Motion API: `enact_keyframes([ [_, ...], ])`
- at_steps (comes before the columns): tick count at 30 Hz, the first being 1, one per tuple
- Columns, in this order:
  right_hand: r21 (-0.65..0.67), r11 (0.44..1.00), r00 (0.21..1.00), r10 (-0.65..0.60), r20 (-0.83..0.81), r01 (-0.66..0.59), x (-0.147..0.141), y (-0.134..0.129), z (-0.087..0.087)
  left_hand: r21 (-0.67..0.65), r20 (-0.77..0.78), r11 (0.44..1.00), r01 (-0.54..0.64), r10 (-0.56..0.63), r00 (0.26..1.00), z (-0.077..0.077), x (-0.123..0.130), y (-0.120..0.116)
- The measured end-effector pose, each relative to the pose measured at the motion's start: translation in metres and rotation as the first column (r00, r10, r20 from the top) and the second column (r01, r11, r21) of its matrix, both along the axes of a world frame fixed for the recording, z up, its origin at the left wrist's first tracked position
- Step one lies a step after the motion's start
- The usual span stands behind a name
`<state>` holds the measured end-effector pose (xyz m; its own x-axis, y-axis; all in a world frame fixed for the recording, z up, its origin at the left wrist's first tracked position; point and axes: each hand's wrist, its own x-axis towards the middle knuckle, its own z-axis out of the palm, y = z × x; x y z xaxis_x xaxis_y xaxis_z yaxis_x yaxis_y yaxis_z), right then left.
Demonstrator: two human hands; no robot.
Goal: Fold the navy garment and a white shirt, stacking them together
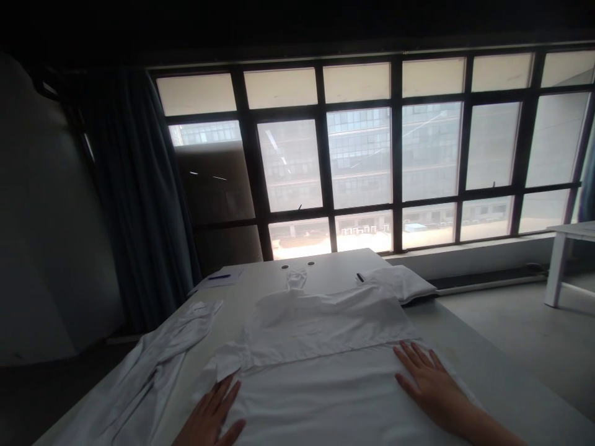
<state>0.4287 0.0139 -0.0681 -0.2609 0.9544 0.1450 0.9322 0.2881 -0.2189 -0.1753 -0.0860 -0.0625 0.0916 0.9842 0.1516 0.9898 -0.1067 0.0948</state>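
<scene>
A white cloth garment (320,384) lies spread on the table in front of me, with a seam running across it and its upper part rumpled. My left hand (211,415) rests on its left edge, fingers spread, the fingertips beside a loose white flap. On the right side, my right hand (427,384) lies flat on the fabric near its right edge, fingers apart. Neither hand grips anything. What kind of garment it is I cannot tell for sure. A narrow strip of gathered cloth (296,279) sticks out at its far end.
Another crumpled white garment (158,365) lies along the left of the white table (502,371). A folded white stack (400,282) sits at the far right. Paper with a blue pen (219,277) lies far left. Beyond are windows, a dark curtain (139,204) and a second table (562,248).
</scene>
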Motion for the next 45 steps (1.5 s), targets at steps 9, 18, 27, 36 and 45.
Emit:
enact_keyframes([
  [9, -0.033, 0.999, 1.000, 0.020, 0.023, -0.019, -0.029, 0.039, 0.021, 0.025, -0.046, 0.999, -0.033, 0.034, 0.998, 0.023, -0.010, 0.040],
  [18, 0.013, 1.000, 0.999, -0.007, 0.054, 0.006, -0.084, 0.028, 0.035, -0.041, 0.054, 0.969, 0.243, -0.241, 0.969, 0.061, 0.080, 0.030],
  [27, -0.058, 0.830, 0.816, 0.530, -0.231, -0.555, -0.228, -0.012, 0.045, 0.062, 0.125, 0.952, 0.301, -0.306, 0.944, 0.045, 0.131, 0.045],
  [36, -0.127, 0.948, 0.955, 0.284, -0.089, -0.293, -0.131, 0.010, 0.038, -0.094, -0.053, 0.975, 0.201, -0.206, 0.977, 0.018, 0.048, 0.031],
  [45, -0.003, 0.997, 0.995, -0.076, 0.058, 0.076, 0.034, 0.018, -0.006, -0.180, -0.062, 0.972, 0.152, -0.165, 0.984, 0.035, 0.037, -0.017],
])
